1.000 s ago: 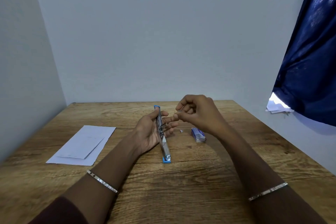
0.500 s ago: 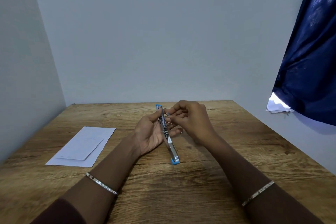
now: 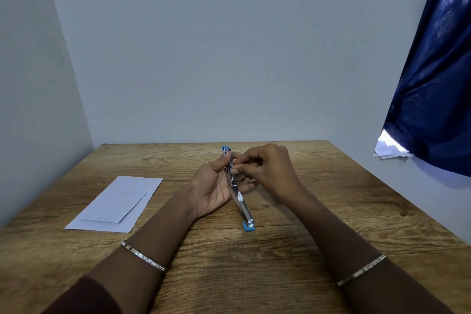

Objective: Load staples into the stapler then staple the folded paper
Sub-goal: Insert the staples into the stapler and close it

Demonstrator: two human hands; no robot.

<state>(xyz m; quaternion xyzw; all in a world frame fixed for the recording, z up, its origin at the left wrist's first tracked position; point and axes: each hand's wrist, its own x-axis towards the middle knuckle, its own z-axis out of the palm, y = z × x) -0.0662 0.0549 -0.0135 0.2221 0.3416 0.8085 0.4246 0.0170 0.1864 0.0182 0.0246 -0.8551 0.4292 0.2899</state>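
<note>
The stapler (image 3: 235,186), opened out flat into one long line, is the reference point. It lies over the middle of the desk (image 3: 254,275), its near blue tip apparently resting on the wood, its far blue tip raised beyond the fingers.

The left hand (image 3: 214,186) cradles it from the left, palm up, fingers wrapped beneath and thumb pressed near the far end. Judgement: this exposes the open magazine channel and holds it steady for loading.

The right hand (image 3: 267,171) meets the stapler from the right, fingertips pinched together at the channel's midsection. Its grip is narrowed to a fine pinch; whether a staple strip sits in it is too small to tell.

The left grip is clamped on the stapler body.

The folded paper (image 3: 114,204) lies flat well to the left of the stapler, untouched. Stapling not yet begun.
</note>
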